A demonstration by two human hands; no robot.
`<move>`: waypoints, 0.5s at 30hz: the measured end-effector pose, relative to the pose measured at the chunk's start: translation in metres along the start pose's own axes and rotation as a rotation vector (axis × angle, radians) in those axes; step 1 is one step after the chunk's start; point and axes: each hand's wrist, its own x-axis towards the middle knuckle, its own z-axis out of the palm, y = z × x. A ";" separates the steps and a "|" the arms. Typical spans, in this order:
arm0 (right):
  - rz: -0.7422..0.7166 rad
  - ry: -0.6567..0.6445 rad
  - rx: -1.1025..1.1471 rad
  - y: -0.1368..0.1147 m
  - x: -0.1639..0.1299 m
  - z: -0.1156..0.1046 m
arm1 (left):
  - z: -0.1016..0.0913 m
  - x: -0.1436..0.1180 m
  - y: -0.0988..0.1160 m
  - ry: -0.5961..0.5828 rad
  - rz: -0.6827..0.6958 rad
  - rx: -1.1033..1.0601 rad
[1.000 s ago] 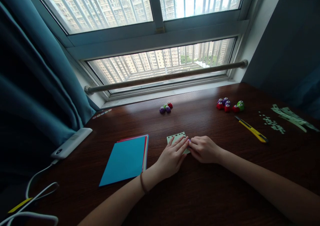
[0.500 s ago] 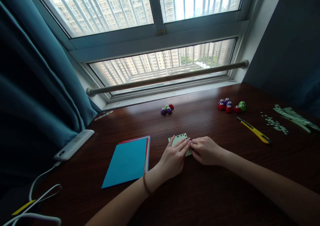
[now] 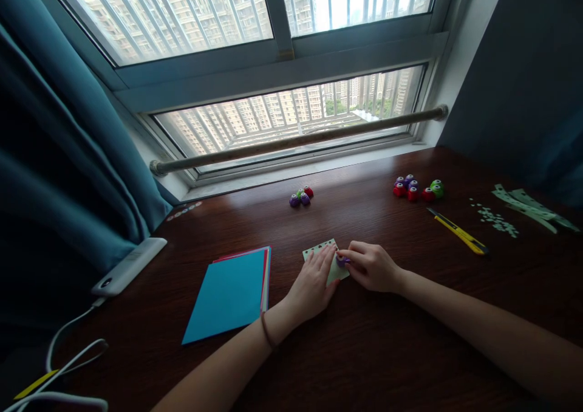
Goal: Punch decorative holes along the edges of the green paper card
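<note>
head view. left hand (image 3: 313,284) lies flat, fingers spread, pressing a pale green paper card (image 3: 334,271) onto the dark wooden desk (image 3: 373,351). right hand (image 3: 371,266), just at 3 o'clock of the left, pinches a small purple punch (image 3: 342,260) at the card's right edge. a stack of coloured paper (image 3: 230,293) lies at 9 o'clock of the hands; a yellow utility knife (image 3: 458,233) at 2 o'clock; a cluster of punches (image 3: 418,189) at 1 o'clock; three more punches (image 3: 301,197) at 12 o'clock.
</note>
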 end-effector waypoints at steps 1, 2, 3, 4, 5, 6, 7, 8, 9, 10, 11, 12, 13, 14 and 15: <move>0.015 0.021 0.019 0.000 0.001 0.000 | 0.001 0.000 -0.001 0.003 -0.012 -0.007; 0.027 0.039 0.036 0.000 0.001 -0.001 | 0.002 0.000 -0.002 0.004 -0.019 -0.010; 0.034 0.055 0.052 0.001 0.002 -0.001 | 0.003 0.000 -0.002 0.001 -0.021 -0.012; 0.037 0.062 0.070 0.002 0.003 0.000 | 0.004 0.000 -0.003 -0.003 -0.023 -0.015; 0.036 0.062 0.093 0.003 0.004 0.000 | 0.004 0.000 -0.003 -0.006 -0.025 -0.018; 0.035 0.058 0.126 0.004 0.005 0.001 | 0.004 0.000 -0.004 -0.010 -0.025 -0.021; 0.041 0.052 0.170 0.006 0.006 0.002 | 0.004 0.000 -0.004 -0.013 -0.026 -0.024; 0.059 0.048 0.226 0.008 0.007 0.003 | 0.004 0.000 -0.004 -0.016 -0.026 -0.026; 0.096 0.046 0.301 0.010 0.008 0.003 | 0.004 0.000 -0.003 -0.019 -0.026 -0.028; 0.149 0.047 0.386 0.012 0.008 0.003 | 0.003 0.000 -0.003 -0.022 -0.026 -0.030; 0.207 0.052 0.467 0.015 0.009 0.003 | 0.003 0.000 -0.003 -0.024 -0.027 -0.032; 0.265 0.060 0.535 0.017 0.010 0.004 | 0.003 0.000 -0.003 -0.026 -0.028 -0.033; 0.315 0.072 0.586 0.019 0.010 0.004 | 0.002 0.001 -0.002 -0.029 -0.029 -0.034; 0.355 0.089 0.619 0.022 0.011 0.004 | 0.002 0.001 -0.002 -0.030 -0.030 -0.035; 0.385 0.109 0.635 0.024 0.011 0.005 | 0.002 0.001 -0.002 -0.032 -0.030 -0.035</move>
